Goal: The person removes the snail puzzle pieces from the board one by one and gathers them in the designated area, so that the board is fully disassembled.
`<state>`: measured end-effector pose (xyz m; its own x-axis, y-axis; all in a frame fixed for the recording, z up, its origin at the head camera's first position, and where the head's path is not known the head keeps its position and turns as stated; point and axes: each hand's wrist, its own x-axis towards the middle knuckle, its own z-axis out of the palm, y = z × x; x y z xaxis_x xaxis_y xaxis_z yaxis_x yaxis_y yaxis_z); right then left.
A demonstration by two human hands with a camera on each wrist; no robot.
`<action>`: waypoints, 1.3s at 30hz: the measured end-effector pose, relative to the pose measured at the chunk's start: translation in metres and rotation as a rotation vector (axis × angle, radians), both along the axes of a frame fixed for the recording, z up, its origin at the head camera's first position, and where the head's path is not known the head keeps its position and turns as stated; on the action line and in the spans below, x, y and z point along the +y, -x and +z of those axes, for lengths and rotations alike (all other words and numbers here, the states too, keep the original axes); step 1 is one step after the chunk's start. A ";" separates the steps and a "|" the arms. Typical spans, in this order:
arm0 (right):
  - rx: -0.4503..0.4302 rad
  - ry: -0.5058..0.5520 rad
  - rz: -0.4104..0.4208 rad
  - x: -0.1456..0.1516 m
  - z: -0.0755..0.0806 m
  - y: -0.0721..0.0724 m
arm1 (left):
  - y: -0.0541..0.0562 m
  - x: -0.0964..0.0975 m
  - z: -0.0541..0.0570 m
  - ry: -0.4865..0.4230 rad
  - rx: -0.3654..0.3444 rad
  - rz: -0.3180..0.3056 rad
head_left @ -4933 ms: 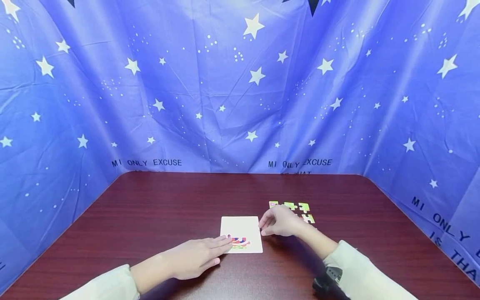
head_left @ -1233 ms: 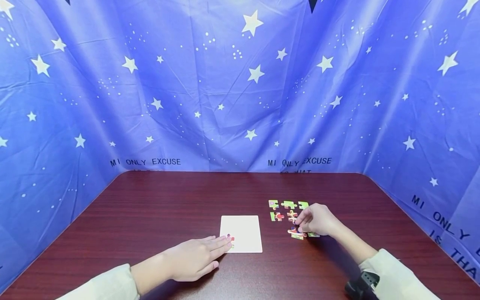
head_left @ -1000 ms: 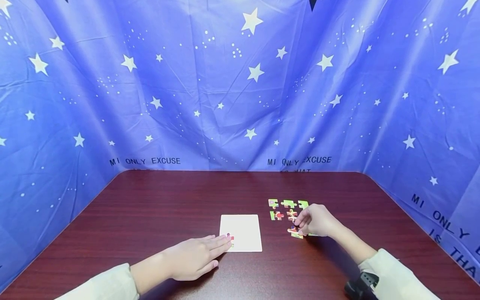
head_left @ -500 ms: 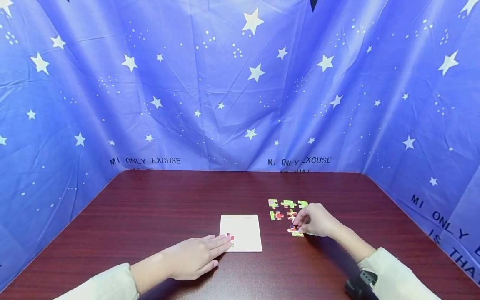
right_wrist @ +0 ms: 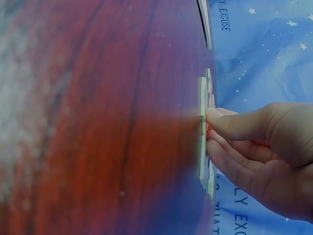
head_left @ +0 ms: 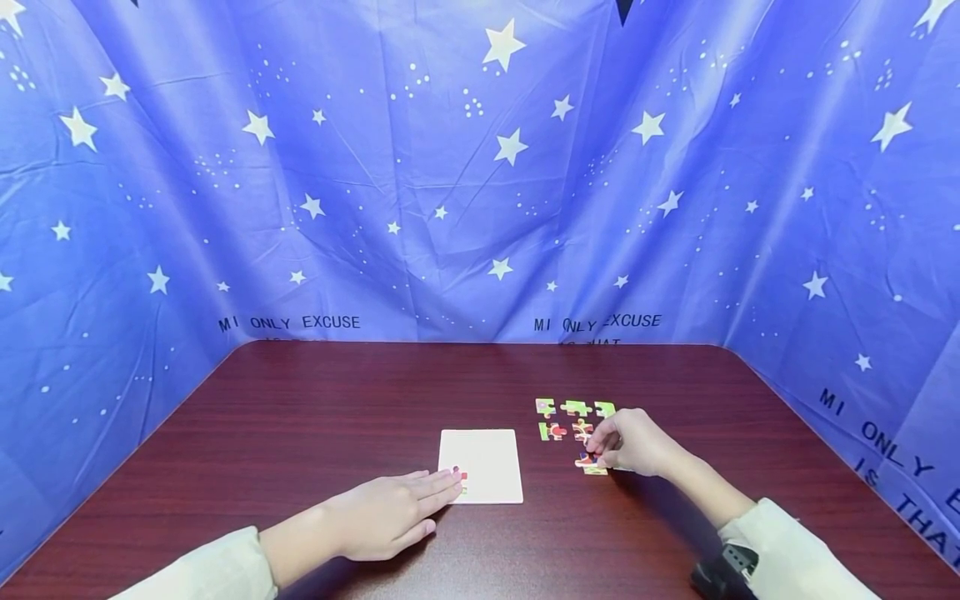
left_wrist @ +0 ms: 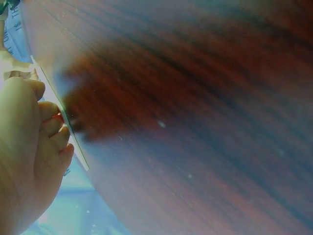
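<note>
My left hand (head_left: pixel 386 515) lies flat with its fingertips on the lower left corner of a white square board (head_left: pixel 487 458). A small colourful puzzle piece (head_left: pixel 464 477) shows on the board beside those fingertips, partly covered by them. To the right of the board, my right hand (head_left: pixel 641 442) pinches a red and green jigsaw puzzle piece (head_left: pixel 595 471) with thumb and fingers, low at the table. In the right wrist view the thumb and fingers meet at the edge of the pieces (right_wrist: pixel 203 147), seen side-on. Part of the pieces behind this hand is hidden.
Several green and red puzzle pieces (head_left: pixel 576 408) lie in rows on the dark red wooden table (head_left: pixel 337 417), just beyond and left of my right hand. A blue star-printed curtain (head_left: pixel 450 167) hangs around the back and sides. A black device (head_left: pixel 723 571) sits at my right wrist.
About five seconds ago my right hand was at the board's right edge, and more pieces lay on the board. It has since moved right to the loose pieces. Over the last second it has hardly moved.
</note>
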<state>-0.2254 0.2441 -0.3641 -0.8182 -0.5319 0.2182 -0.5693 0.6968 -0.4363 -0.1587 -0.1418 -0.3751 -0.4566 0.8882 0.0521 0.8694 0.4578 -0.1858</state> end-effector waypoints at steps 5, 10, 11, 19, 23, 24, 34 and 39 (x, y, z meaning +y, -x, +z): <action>-0.015 -0.009 -0.008 0.001 0.000 -0.003 | -0.001 0.000 0.000 -0.002 -0.006 0.002; -0.020 -0.004 0.004 0.001 0.000 -0.002 | 0.000 0.000 -0.001 -0.006 -0.006 0.004; -0.018 -0.004 0.007 0.000 -0.001 -0.001 | 0.000 -0.001 -0.002 -0.006 -0.005 0.004; -0.001 -0.001 -0.002 -0.004 -0.003 0.002 | 0.000 -0.001 -0.003 -0.013 0.003 -0.002; 0.002 -0.003 -0.020 -0.004 -0.003 0.002 | -0.001 -0.001 -0.003 -0.010 0.008 -0.005; 0.004 -0.006 -0.021 -0.004 -0.003 0.002 | -0.001 0.000 -0.003 -0.009 0.007 -0.006; -0.018 0.013 -0.051 -0.004 0.004 0.001 | 0.000 -0.001 0.000 -0.077 -0.163 0.033; -0.032 0.040 -0.032 -0.007 0.006 0.003 | 0.001 -0.002 0.000 -0.120 -0.250 0.064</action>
